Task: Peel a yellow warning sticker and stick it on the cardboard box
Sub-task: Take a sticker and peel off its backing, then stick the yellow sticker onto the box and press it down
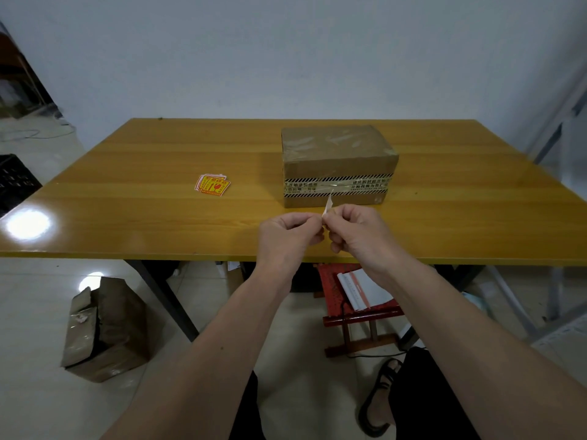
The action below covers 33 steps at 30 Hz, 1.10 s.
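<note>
A taped brown cardboard box (pixel 338 154) with a striped printed band stands on the yellow wooden table (pixel 158 223), right of centre. A small stack of yellow warning stickers (pixel 212 184) lies flat to its left. In front of the box, my left hand (pixel 286 235) and my right hand (pixel 359 230) meet fingertip to fingertip, both pinched on one sticker (pixel 327 206). Only its white backing side shows, standing edge-on above my fingers. The sticker's printed face is hidden.
Below the table's near edge stands a red stool (pixel 333 290) with a white packet on it. An open, crumpled cardboard box (pixel 104 328) sits on the tiled floor at the left. A black crate (pixel 14 182) is at the far left, a metal frame at the right.
</note>
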Available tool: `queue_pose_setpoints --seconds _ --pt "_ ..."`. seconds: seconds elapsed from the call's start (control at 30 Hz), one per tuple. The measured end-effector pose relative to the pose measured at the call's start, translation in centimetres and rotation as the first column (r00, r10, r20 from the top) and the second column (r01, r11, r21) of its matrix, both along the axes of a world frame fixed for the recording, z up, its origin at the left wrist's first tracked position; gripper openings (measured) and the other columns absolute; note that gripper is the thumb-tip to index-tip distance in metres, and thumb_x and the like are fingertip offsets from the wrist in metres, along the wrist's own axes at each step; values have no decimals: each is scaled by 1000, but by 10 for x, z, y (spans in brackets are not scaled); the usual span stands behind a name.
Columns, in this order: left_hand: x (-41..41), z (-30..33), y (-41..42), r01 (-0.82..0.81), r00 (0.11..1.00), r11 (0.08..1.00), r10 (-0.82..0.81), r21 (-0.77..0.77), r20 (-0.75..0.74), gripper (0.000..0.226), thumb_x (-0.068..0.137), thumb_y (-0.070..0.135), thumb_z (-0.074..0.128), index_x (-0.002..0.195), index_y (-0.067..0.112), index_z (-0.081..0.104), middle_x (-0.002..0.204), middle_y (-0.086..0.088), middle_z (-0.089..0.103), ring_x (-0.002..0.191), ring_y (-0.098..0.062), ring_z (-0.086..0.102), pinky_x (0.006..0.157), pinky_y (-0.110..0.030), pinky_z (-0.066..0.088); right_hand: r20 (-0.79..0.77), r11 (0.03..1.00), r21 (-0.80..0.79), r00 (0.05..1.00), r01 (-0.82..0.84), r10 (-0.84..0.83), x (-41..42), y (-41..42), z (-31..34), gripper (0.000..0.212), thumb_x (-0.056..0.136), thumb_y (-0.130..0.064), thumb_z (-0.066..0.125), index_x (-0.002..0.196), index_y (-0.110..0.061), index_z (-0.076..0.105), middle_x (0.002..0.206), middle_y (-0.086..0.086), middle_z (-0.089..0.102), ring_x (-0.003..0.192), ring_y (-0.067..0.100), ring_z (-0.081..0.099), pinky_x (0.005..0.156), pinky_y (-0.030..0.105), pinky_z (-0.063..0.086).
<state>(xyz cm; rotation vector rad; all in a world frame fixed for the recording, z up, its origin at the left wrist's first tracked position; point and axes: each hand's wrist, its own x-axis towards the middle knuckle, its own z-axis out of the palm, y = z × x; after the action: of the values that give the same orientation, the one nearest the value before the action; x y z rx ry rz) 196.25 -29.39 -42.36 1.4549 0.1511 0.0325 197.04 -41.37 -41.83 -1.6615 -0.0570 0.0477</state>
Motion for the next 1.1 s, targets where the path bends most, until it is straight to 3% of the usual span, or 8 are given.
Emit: queue_pose_setpoints --seconds 0.13,0.27,0.4,0.6,0.87,0.97,1.1 --pt "3 0 4 4 998 999 -6 -34 -60 9 78 13 68 71 17 73 67 3 64 76 -11 57 84 -32 51 15 998 -50 999 43 -42 0 -2 1 22 84 -9 59 64 -13 54 58 -3 49 54 10 43 56 26 41" --pt "6 1 8 -36 992 995 24 -94 -123 11 78 13 68 68 18 68 71 1 61 78 -13 55 86 -32 49 20 988 -116 995 104 -102 1 -6 4 25 84 -6 54 61 -15 53 49 -12 50 52 10 43 55 24 42" --pt "11 -1 17 -99 981 978 64 -186 -184 6 80 13 69 75 13 65 79 -2 61 77 -11 55 79 -27 51 27 982 -151 993 116 -114 2 -2 3 26 86 -6 52 61 -14 49 57 -3 46 52 13 42 57 27 42" --pt "14 -1 36 -166 977 917 102 -363 -188 4 82 11 66 79 10 64 82 -2 61 76 -10 54 72 -23 49 14 979 -167 993 114 -113 10 10 -3 28 87 -7 52 60 -14 48 58 -2 47 52 13 45 61 31 44" --pt "20 -8 74 -353 932 845 280 -402 -231 9 78 12 69 82 10 61 78 0 57 64 -5 52 65 -20 48 -60 980 -179 994 82 -94 31 29 -14 29 87 -15 52 59 -16 49 55 2 48 52 14 46 72 37 45" --pt "22 -9 89 -382 922 835 317 -395 -222 17 78 15 70 91 9 61 80 1 57 63 -4 52 64 -19 47 -91 979 -185 991 83 -101 37 40 -16 26 87 -13 51 62 -14 50 57 4 48 52 16 46 71 37 43" --pt "24 -9 99 -398 916 838 341 -373 -212 14 78 15 70 89 10 62 75 2 56 62 -4 51 65 -19 47 -120 972 -230 989 53 -82 43 57 -20 28 88 -11 50 60 -13 50 58 5 48 53 16 46 68 33 42"
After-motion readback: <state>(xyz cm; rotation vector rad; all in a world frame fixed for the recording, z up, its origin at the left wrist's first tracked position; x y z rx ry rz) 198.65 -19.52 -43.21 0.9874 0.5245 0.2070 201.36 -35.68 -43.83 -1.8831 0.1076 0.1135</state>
